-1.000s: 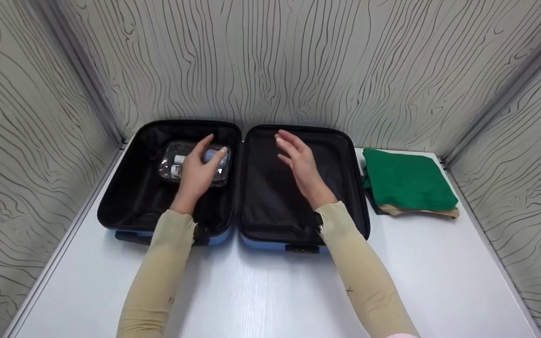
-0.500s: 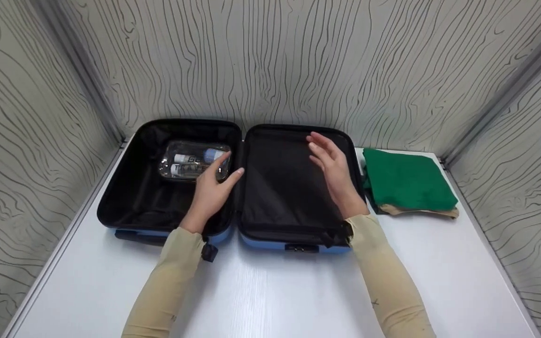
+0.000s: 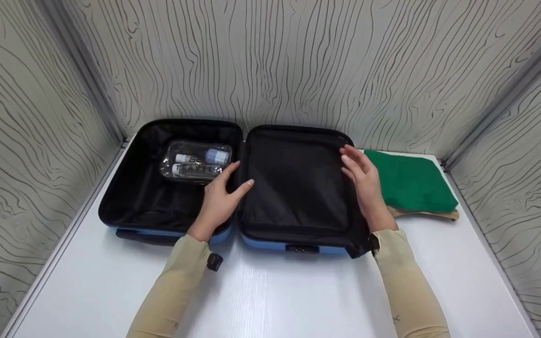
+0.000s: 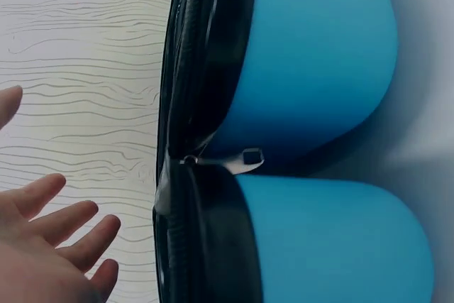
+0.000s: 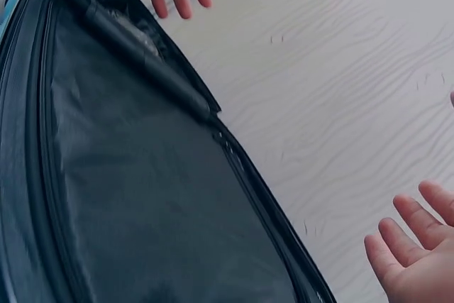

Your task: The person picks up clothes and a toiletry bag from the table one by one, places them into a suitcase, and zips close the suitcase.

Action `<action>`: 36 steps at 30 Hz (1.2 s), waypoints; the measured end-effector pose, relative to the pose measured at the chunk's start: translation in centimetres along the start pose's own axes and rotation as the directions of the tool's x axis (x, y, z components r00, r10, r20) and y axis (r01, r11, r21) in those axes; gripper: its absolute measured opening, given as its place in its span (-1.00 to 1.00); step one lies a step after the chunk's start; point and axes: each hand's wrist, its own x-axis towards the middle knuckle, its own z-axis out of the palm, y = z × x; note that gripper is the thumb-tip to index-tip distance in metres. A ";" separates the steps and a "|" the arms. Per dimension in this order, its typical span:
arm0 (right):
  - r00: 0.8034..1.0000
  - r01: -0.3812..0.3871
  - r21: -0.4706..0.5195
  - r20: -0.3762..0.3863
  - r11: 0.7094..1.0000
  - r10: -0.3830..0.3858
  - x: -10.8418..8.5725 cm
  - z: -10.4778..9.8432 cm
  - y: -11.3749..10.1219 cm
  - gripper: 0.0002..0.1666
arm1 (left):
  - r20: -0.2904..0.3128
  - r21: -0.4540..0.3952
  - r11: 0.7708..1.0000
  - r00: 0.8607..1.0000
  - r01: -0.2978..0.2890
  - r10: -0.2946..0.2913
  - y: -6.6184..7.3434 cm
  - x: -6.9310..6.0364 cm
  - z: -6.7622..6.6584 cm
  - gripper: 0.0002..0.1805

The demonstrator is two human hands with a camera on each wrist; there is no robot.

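A blue suitcase (image 3: 294, 188) with black lining lies spread open on the white table. In its left half sits a clear toiletry pouch (image 3: 193, 174) with small white- and blue-capped bottles inside and "TRAVEL" lettering. My left hand (image 3: 219, 199) hovers over the suitcase near the hinge, thumb and fingers spread, holding nothing. Above the right edge of the right half is my right hand (image 3: 366, 185), its fingers extended and holding nothing. Beyond it lies a folded green cloth (image 3: 416, 183), partly hidden by that hand. Both hands show relaxed fingers in the wrist views.
A tan folded cloth (image 3: 446, 215) sticks out beneath the green one. Wood-patterned panels (image 3: 270, 61) stand behind and on both sides of the table (image 3: 270, 295). A latch (image 3: 302, 249) sits on the suitcase's front side.
My right hand has moved right, from over the suitcase's right half to its edge by the green cloth. My left hand has drawn back from the pouch toward the hinge.
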 end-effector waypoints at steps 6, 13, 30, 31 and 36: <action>0.998 -0.034 -0.067 -0.047 0.997 0.031 -0.8 -2.4 0.5 -0.39 | 0.008 0.016 0.999 0.999 -0.038 0.038 -0.3 -0.4 0.8 -0.19; 0.985 -0.125 -0.162 -0.141 0.979 0.102 -1.8 -5.6 1.4 -0.35 | 0.062 0.034 0.999 0.998 -0.013 0.011 -0.7 -0.8 1.6 -0.16; 0.902 -0.344 -0.241 -0.353 0.907 0.249 -3.3 -12.8 3.3 -0.18 | 0.020 0.086 0.991 0.994 -0.106 0.104 -1.4 -1.5 3.7 -0.21; 0.899 -0.356 -0.259 -0.355 0.898 0.255 -3.4 -13.3 3.4 -0.17 | 0.022 0.086 0.990 0.994 -0.108 0.107 -1.4 -1.5 3.8 -0.21; 0.885 -0.406 -0.333 -0.374 0.851 0.276 -3.8 -15.0 3.9 -0.16 | 0.033 0.081 0.990 0.993 -0.118 0.116 -1.6 -1.6 4.0 -0.21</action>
